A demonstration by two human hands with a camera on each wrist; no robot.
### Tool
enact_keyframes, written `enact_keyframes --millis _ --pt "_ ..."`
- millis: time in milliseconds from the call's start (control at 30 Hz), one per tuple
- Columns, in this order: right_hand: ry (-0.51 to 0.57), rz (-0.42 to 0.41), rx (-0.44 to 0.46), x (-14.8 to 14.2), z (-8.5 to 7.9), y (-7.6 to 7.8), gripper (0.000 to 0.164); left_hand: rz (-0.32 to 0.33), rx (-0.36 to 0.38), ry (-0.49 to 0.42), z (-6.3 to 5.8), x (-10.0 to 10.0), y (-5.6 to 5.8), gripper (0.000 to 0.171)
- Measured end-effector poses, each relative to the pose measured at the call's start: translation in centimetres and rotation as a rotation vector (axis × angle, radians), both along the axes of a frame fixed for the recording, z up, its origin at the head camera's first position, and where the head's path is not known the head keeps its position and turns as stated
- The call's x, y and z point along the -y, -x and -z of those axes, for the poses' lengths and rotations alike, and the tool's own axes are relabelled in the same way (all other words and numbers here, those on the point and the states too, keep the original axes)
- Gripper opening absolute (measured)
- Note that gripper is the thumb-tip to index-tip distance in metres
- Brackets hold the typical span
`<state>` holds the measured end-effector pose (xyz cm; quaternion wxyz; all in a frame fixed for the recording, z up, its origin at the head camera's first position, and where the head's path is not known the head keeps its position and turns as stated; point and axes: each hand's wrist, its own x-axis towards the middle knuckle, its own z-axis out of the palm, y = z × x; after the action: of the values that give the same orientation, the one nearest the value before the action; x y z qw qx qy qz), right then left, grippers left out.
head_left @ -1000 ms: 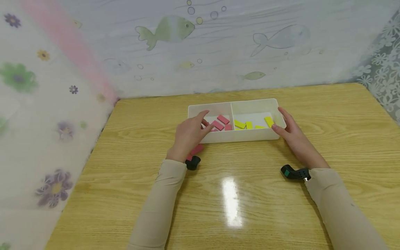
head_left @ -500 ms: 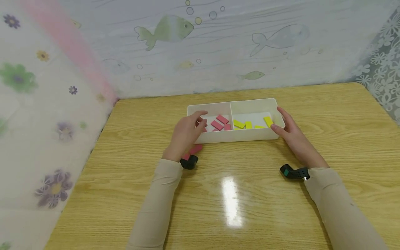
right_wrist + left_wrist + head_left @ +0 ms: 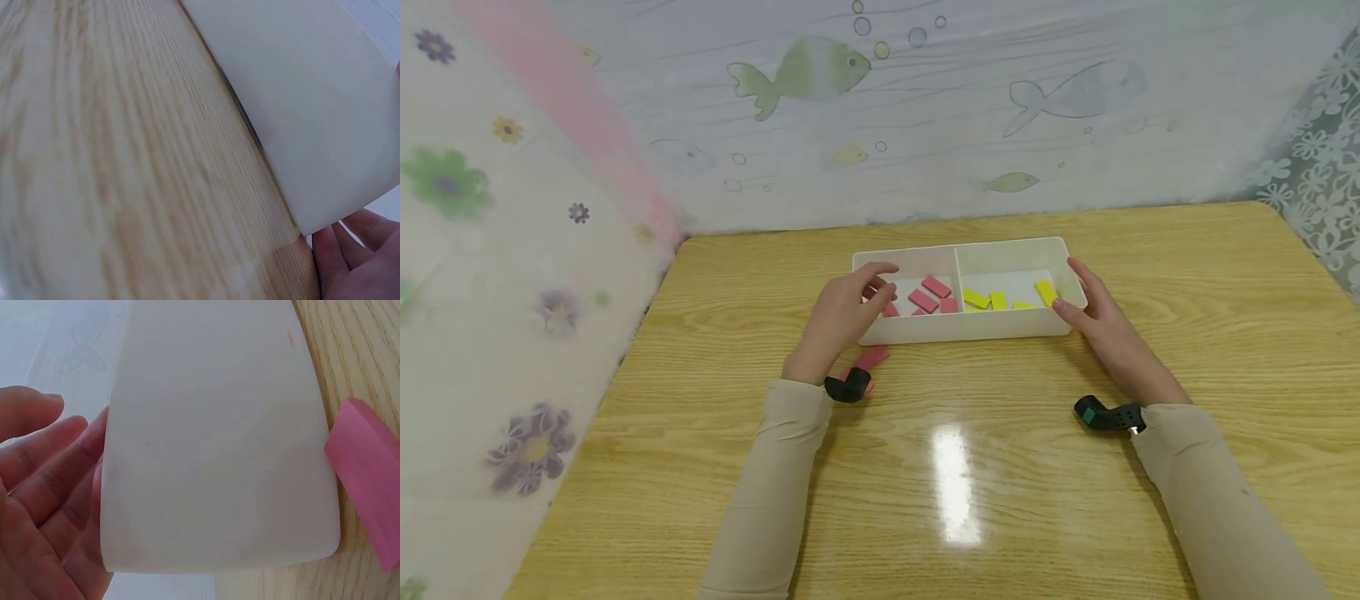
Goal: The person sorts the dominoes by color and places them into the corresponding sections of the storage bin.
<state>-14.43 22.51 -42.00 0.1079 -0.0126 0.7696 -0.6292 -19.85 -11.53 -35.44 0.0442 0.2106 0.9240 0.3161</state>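
A white two-compartment box [image 3: 970, 327] stands on the table, with several pink blocks [image 3: 922, 301] in its left compartment and several yellow blocks [image 3: 976, 298] in the right one. Over the box's left end hovers my left hand [image 3: 841, 312], thumb and fingers apart. In the left wrist view that hand [image 3: 50, 481] has nothing between thumb and fingers, which lie along the box rim. My right hand [image 3: 1108, 333] grips the right end, thumb at the near rim and fingers along the end wall. Pink blocks [image 3: 872, 358] lie on the table in front, partly hidden by the left wrist.
The wooden table [image 3: 1000, 500] runs up to a wall covering [image 3: 925, 108] with painted fish behind the box. Another covering [image 3: 535, 333] with flowers borders the left side. Black wrist cameras [image 3: 1105, 414] sit on both wrists.
My left hand has drawn back left from the pink blocks toward the box's left end, uncovering a pink block there. The right hand and the box stay in place.
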Motion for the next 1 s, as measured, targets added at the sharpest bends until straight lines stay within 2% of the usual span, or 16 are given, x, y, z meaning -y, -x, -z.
enact_keyframes --millis 300,500,767,833,1000 --pt "-0.005 0.002 -0.002 0.0 0.0 0.2 0.067 0.012 -0.004 -0.041 0.2 0.6 0.0 0.031" --pt "0.008 -0.002 0.01 0.0 0.0 0.1 0.068 0.017 0.029 -0.088 0.1 0.9 0.0 0.03" --pt "-0.004 0.003 0.015 0.8 -1.9 -0.8 0.07 0.019 0.079 -0.09 -0.5 1.4 -0.3 0.024" --pt "-0.001 0.003 0.016 0.8 -1.9 -0.7 0.07 0.024 0.081 -0.085 -0.5 1.5 -0.4 0.023" --pt "-0.008 0.005 0.014 0.2 -0.5 -0.1 0.068 0.037 0.106 -0.064 -0.8 1.5 -0.5 0.023"
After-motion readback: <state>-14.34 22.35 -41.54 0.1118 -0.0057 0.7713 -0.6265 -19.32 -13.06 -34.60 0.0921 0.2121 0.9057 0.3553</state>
